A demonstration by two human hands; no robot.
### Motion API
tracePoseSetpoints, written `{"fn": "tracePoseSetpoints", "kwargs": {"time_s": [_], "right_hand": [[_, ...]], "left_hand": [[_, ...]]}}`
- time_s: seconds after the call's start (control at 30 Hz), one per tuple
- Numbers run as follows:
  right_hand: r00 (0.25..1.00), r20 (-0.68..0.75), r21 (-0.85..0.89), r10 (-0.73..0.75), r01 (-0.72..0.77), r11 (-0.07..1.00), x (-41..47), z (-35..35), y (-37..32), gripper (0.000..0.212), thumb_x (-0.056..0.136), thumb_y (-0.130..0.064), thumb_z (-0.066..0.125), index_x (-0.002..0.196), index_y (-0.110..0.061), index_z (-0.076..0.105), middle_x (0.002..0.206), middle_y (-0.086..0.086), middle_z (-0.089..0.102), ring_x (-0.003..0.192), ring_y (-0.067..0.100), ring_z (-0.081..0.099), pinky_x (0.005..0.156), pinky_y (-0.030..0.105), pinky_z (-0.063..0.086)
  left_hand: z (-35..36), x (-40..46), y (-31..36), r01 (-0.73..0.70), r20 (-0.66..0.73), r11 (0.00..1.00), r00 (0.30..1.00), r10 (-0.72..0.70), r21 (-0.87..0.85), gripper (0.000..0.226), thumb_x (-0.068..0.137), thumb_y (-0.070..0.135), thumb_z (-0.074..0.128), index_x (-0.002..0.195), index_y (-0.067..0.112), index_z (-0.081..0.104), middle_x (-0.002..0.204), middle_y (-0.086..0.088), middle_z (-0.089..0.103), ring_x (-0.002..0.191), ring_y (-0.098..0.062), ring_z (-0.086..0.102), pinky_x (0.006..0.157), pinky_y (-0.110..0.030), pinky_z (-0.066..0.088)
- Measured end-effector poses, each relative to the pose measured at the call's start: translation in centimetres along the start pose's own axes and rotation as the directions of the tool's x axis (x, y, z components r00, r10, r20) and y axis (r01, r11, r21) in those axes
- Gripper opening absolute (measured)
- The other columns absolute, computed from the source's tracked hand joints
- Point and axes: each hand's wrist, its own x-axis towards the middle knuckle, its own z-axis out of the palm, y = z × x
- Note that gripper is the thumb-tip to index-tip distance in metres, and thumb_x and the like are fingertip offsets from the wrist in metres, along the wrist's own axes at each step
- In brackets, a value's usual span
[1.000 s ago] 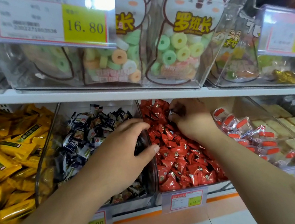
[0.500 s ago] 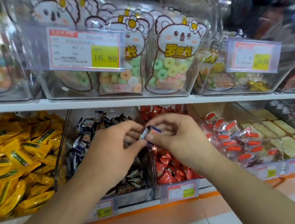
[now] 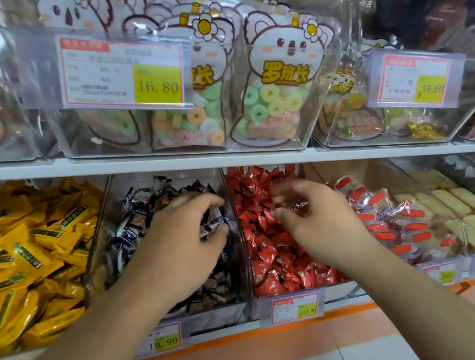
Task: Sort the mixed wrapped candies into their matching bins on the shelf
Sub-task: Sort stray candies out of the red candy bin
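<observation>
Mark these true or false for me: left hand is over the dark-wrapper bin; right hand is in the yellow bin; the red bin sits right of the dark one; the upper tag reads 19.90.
1. The left hand is over the dark-wrapper bin. True; its fingers curl at dark candies.
2. The right hand is in the yellow bin. False; it is over the red bin.
3. The red bin sits right of the dark one. True.
4. The upper tag reads 19.90. False; it reads 16.80.
</observation>
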Motion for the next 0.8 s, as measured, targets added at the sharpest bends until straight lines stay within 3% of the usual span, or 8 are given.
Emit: {"fn": "tracePoseSetpoints", "kwargs": {"time_s": [0.1, 0.2, 0.3, 0.43, 0.53, 0.67, 0.73, 0.8], "right_hand": [[0.999, 0.051, -0.195, 0.003, 0.007, 0.981, 0.6, -0.3, 1.8, 0.043, 0.094, -0.027, 0.071, 0.136, -0.027, 0.062, 0.133, -0.012, 0.066, 0.118, 0.007, 0.061, 0.097, 0.013, 0.039], [0.982, 0.185, -0.256, -0.040, 0.088, 0.963, 0.8, 0.1, 2.6, 0.052, 0.095, -0.031, 0.071, 0.145, -0.027, 0.055, 0.145, -0.009, 0.057, 0.134, 0.011, 0.050, 0.104, 0.013, 0.028], [0.971, 0.227, -0.258, -0.068, 0.128, 0.958, 1.2, 0.3, 3.3, 0.051, 0.096, -0.033, 0.070, 0.145, -0.029, 0.055, 0.144, -0.010, 0.057, 0.135, 0.009, 0.048, 0.106, 0.013, 0.026], [0.943, 0.321, -0.232, -0.089, 0.170, 0.958, 1.6, 0.4, 3.9, 0.045, 0.097, -0.036, 0.068, 0.140, -0.039, 0.059, 0.143, -0.017, 0.057, 0.136, 0.006, 0.046, 0.118, 0.027, 0.033], [0.890, 0.448, -0.062, -0.085, 0.126, 0.990, 1.6, -0.1, 3.5, 0.037, 0.097, -0.028, 0.069, 0.130, -0.046, 0.066, 0.134, -0.026, 0.060, 0.126, -0.006, 0.052, 0.111, 0.019, 0.037], [0.960, 0.267, 0.083, -0.082, 0.062, 0.995, 1.7, -0.4, 3.8, 0.034, 0.098, -0.014, 0.067, 0.122, -0.037, 0.071, 0.117, -0.024, 0.070, 0.113, -0.008, 0.062, 0.103, 0.018, 0.047], [0.989, 0.137, -0.027, -0.060, 0.064, 0.998, 1.7, -0.2, 4.2, 0.031, 0.098, -0.017, 0.066, 0.124, -0.035, 0.069, 0.120, -0.024, 0.069, 0.104, -0.004, 0.064, 0.092, 0.006, 0.046], [0.992, 0.120, -0.137, -0.035, 0.052, 0.989, 1.8, 0.0, 4.3, 0.033, 0.099, -0.022, 0.064, 0.130, -0.033, 0.066, 0.132, -0.020, 0.065, 0.111, -0.002, 0.060, 0.087, -0.006, 0.034]], "left_hand": [[1.3, 0.7, 0.4, -0.064, 0.100, 0.998, 0.993, 0.063, 0.009, 0.055, 0.099, 0.056, 0.056, 0.151, 0.046, 0.039, 0.157, 0.023, 0.033, 0.139, -0.004, 0.041, 0.113, -0.027, 0.036], [2.3, 1.3, 0.3, -0.087, 0.162, 0.996, 0.983, 0.081, 0.026, 0.060, 0.099, 0.060, 0.048, 0.155, 0.046, 0.032, 0.163, 0.028, 0.019, 0.147, 0.000, 0.027, 0.117, -0.024, 0.026], [2.9, 1.8, 0.1, -0.081, 0.166, 0.997, 0.983, 0.077, 0.018, 0.059, 0.099, 0.060, 0.049, 0.154, 0.045, 0.034, 0.162, 0.029, 0.018, 0.147, 0.001, 0.025, 0.114, -0.020, 0.024], [3.2, 2.0, -0.2, -0.089, 0.156, 0.996, 0.984, 0.085, 0.021, 0.058, 0.098, 0.061, 0.049, 0.151, 0.044, 0.038, 0.160, 0.031, 0.018, 0.145, 0.003, 0.027, 0.112, -0.019, 0.026], [3.3, 2.0, -0.4, -0.096, 0.154, 0.995, 0.984, 0.094, 0.008, 0.057, 0.097, 0.062, 0.049, 0.151, 0.044, 0.039, 0.159, 0.032, 0.018, 0.145, 0.005, 0.025, 0.110, -0.017, 0.025], [3.2, 2.0, -0.5, -0.094, 0.149, 0.996, 0.984, 0.094, -0.005, 0.058, 0.097, 0.061, 0.051, 0.151, 0.042, 0.040, 0.160, 0.029, 0.020, 0.146, 0.003, 0.025, 0.113, -0.018, 0.024], [3.1, 1.9, -0.5, -0.096, 0.151, 0.995, 0.984, 0.096, -0.009, 0.058, 0.097, 0.061, 0.050, 0.151, 0.042, 0.040, 0.160, 0.029, 0.020, 0.146, 0.003, 0.025, 0.112, -0.016, 0.023], [3.1, 1.8, -0.5, -0.093, 0.156, 0.996, 0.983, 0.094, -0.014, 0.057, 0.098, 0.061, 0.049, 0.151, 0.043, 0.040, 0.160, 0.030, 0.019, 0.146, 0.004, 0.025, 0.111, -0.016, 0.022]]}}
